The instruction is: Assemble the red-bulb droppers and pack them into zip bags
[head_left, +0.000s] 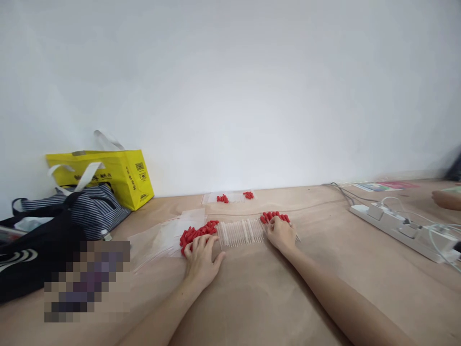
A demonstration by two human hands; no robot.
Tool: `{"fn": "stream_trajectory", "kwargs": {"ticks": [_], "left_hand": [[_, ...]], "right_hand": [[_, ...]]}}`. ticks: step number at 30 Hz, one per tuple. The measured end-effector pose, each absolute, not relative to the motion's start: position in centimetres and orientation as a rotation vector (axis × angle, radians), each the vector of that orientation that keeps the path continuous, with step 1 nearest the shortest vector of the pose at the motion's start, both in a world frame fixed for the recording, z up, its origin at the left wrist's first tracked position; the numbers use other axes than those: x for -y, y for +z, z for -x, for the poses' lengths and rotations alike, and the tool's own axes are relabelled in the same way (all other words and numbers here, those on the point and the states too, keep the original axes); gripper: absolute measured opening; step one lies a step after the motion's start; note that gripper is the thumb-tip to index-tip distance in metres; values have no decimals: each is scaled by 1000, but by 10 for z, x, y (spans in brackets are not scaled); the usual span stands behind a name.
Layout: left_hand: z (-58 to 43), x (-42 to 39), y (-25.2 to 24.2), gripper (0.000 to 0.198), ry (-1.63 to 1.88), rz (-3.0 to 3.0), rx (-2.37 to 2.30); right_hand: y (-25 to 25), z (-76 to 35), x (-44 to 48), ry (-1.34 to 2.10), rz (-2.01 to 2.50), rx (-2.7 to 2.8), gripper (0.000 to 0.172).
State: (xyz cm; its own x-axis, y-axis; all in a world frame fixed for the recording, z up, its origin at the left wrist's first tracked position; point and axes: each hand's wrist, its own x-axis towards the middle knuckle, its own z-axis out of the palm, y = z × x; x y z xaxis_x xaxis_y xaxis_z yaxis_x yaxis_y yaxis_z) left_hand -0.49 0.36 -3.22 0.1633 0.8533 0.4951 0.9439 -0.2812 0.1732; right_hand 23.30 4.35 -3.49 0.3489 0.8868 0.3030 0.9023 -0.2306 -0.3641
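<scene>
A row of thin clear plastic tubes (240, 232) with red caps lies on the brown table. My left hand (200, 262) rests flat on the table, fingers spread over the red caps (196, 232) at the row's left end. My right hand (280, 233) presses with bent fingers on the red caps (275, 216) at the right end. Clear plastic bags (162, 238) lie left of the row. Farther back sits a second small bundle of tubes with red caps (234, 196).
A yellow shopping bag (118, 175), a striped bag (90, 206) and a black bag (32, 254) stand at the left. A white power strip (403, 228) with cables lies at the right. Another person's hand (446, 198) shows at the right edge, by papers (385, 186).
</scene>
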Motion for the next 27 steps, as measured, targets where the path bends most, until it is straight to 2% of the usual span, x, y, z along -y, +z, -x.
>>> {"fn": "stream_trajectory", "kwargs": {"ticks": [9, 17, 27], "left_hand": [[5, -6, -31, 27, -745, 2125, 1794], [21, -14, -20, 19, -693, 1935, 1865], [29, -23, -13, 23, -670, 1855, 1873]], "right_hand": [[-37, -230, -45, -170, 2079, 1626, 22], [-34, -223, -49, -188, 2162, 1718, 26], [-36, -216, -59, -241, 2219, 1774, 27]]}}
